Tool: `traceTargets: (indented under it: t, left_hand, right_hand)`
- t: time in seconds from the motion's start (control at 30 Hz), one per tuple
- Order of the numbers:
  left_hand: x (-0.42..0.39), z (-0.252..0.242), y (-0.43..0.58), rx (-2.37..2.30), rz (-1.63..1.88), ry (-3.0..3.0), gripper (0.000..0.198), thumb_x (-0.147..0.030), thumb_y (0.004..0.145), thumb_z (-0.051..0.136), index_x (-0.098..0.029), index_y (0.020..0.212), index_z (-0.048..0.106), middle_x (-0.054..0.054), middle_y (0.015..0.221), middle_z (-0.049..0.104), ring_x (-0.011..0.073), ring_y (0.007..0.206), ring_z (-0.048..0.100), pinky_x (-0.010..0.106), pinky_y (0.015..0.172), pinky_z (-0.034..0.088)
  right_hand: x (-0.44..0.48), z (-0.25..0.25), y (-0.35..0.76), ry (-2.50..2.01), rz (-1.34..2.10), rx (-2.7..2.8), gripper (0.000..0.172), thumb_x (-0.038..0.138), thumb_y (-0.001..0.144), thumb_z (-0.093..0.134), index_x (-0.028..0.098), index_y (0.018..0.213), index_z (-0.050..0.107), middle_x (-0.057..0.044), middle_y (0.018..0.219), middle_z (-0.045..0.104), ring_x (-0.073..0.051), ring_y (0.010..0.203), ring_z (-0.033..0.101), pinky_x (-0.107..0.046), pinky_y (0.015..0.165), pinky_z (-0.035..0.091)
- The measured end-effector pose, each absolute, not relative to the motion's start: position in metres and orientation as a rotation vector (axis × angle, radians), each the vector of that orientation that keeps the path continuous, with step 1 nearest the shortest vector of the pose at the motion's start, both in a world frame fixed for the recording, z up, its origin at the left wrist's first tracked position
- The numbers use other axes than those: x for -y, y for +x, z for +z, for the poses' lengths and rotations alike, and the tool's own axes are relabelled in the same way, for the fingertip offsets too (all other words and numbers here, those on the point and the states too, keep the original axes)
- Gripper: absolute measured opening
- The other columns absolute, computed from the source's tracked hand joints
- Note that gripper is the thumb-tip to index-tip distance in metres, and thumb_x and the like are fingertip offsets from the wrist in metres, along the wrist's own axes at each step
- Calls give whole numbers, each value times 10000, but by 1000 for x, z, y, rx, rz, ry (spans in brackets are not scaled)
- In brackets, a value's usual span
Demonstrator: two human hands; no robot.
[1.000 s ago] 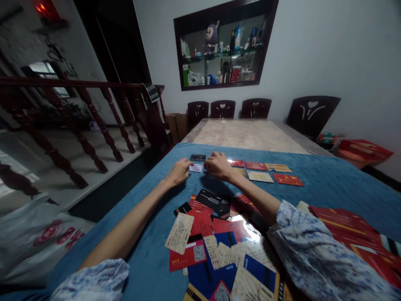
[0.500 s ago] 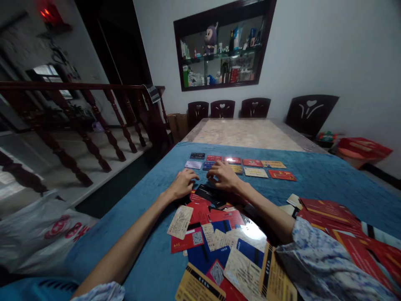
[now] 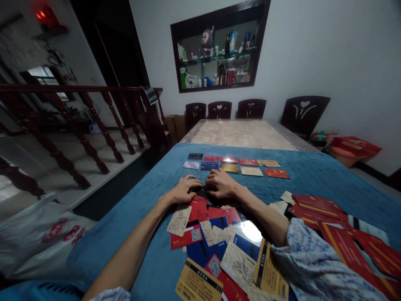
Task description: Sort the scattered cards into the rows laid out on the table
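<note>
1. A black card [image 3: 203, 193] lies at the far edge of a loose card pile [image 3: 206, 251], between a person's two hands.
2. The left hand [image 3: 185, 190] is palm down, fingers bent inward; the right hand [image 3: 222, 184] faces it, knuckles up, fingers curled under. Fingertips meet around the black card, but whether either hand grips it cannot be told.
3. Both forearms reach forward over the blue cloth [image 3: 316, 173], flanking the pile.
4. Beyond the hands, ten cards stand sorted in two rows: five in the back row [image 3: 211, 159], five in the front row [image 3: 251, 171].
5. Two square codes show in the pile, one on a red card [image 3: 181, 240]; the cards' fine print is too small to read.
6. Red printed pieces [image 3: 319, 207], overlapping and uncounted, lie at right.
7. Farther out: four dark chairs [image 3: 305, 113], one wall cabinet [image 3: 260, 37], and a white bag [image 3: 31, 238] with creased, illegible red lettering.
</note>
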State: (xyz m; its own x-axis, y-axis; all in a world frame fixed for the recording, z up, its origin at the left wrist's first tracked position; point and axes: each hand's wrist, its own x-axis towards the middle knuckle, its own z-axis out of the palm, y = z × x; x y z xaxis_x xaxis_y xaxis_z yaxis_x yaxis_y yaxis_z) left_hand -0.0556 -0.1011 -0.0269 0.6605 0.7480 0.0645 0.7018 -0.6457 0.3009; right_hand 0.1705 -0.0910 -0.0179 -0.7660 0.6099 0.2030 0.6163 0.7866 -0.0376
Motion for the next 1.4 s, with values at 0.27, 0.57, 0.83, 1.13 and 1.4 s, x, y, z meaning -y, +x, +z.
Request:
traceTargets:
  t: [0.27, 0.57, 0.83, 1.13, 1.4]
  left_hand:
    - [101, -27, -58, -1169, 271, 2619, 458, -126, 808, 570, -243, 1243, 654, 56, 1343, 623, 307, 1321, 381, 566, 1108, 313]
    - [100, -33, -61, -1094, 336, 2676, 379, -160, 900, 528, -230, 1255, 641, 72, 1322, 627, 285, 1261, 413, 562, 1102, 317]
    - [93, -45, -68, -1036, 601, 2681, 274, -182, 947, 476, -214, 1103, 699, 58, 1119, 724, 242, 1150, 503, 457, 1050, 398]
    - [90, -48, -71, -1211, 851, 2634, 233, -146, 935, 464, -170, 924, 696, 69, 915, 691, 210, 990, 588, 370, 899, 456]
    - [89, -49, -67, -1270, 1156, 2530, 171, -109, 907, 469, -189, 866, 614, 34, 860, 657, 176, 850, 585, 310, 825, 474]
  right_hand:
    - [91, -22, 171, -924, 16, 2779, 240, 342, 831, 636, 205, 1000, 738, -69, 949, 704, -227, 949, 540, -344, 788, 316]
    - [84, -31, 174, -820, 52, 2743, 362, 489, 879, 617, 162, 992, 726, -91, 932, 682, -226, 917, 528, -349, 789, 336]
    - [82, -34, 175, -752, 45, 2677, 418, 555, 877, 603, 176, 996, 731, -80, 873, 692, -215, 873, 552, -346, 781, 333]
    - [80, -41, 170, -778, -14, 2558, 216, 186, 819, 599, 170, 989, 731, -71, 836, 707, -200, 841, 587, -306, 746, 373]
    - [78, -46, 168, -853, -11, 2485, 284, 210, 878, 578, 175, 1146, 662, -87, 902, 654, -195, 832, 591, -283, 732, 425]
